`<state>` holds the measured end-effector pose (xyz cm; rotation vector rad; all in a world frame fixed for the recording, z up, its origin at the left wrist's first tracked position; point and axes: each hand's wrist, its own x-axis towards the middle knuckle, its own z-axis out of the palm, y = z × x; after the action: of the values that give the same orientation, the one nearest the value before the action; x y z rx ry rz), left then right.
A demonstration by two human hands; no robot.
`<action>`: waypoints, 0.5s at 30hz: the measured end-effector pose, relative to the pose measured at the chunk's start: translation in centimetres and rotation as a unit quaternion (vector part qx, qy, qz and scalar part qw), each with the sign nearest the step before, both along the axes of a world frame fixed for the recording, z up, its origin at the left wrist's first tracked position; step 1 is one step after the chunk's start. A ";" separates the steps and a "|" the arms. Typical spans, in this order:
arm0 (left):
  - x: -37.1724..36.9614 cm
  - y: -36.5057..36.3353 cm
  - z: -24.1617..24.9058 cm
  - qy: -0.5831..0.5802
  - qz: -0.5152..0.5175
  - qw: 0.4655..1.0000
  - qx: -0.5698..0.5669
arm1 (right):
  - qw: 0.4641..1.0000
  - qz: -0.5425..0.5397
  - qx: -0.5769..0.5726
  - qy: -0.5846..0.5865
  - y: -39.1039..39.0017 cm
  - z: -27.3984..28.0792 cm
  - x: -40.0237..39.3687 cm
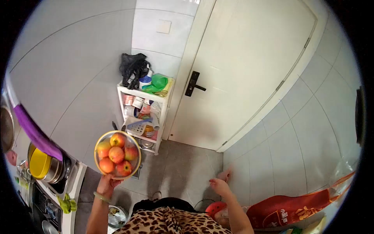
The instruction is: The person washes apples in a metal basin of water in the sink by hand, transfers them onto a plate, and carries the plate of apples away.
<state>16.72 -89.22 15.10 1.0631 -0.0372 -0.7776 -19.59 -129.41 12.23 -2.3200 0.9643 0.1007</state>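
My left hand (108, 185) grips the lower rim of a clear round bowl (135, 168) with a yellowish edge. Several red and yellow apples (116, 155) lie in it. A pale bangle (102, 197) circles my left wrist. My right hand (221, 187) hangs at the right, close to the tiled wall, with nothing visible in it. Its fingers look bent but are too blurred to make out.
Ahead stands a white shelf cart (160, 117) beside a closed white door (249, 66) with a black handle (193, 84). At left, a counter (78, 183) holds a pot (54, 169) and a yellow bowl (39, 163). A bin (124, 212) and a red bag (269, 214) are low down.
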 end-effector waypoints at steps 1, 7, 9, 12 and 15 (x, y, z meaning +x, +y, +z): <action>1.0 -2.2 1.7 -0.002 -0.016 1.000 0.009 | 1.000 -0.012 -0.009 -0.018 -1.2 -0.4 0.2; 5.1 -11.1 5.8 0.020 -0.068 0.997 -0.003 | 0.998 -0.049 0.009 -0.032 -7.6 2.0 5.9; 6.6 -13.1 4.8 0.030 -0.066 0.997 0.011 | 0.997 -0.055 0.034 -0.047 -14.0 -2.5 7.6; 7.5 -15.4 4.6 0.030 -0.063 0.997 0.039 | 0.993 0.029 -0.053 -0.102 -21.6 -0.2 14.5; 6.8 -18.2 6.0 0.017 -0.023 0.998 0.052 | 0.973 0.073 -0.116 -0.187 -29.2 3.6 23.9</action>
<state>23.57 -107.47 21.14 1.1502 0.0084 -0.8469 4.30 -158.57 15.82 -2.4968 0.6419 -0.3962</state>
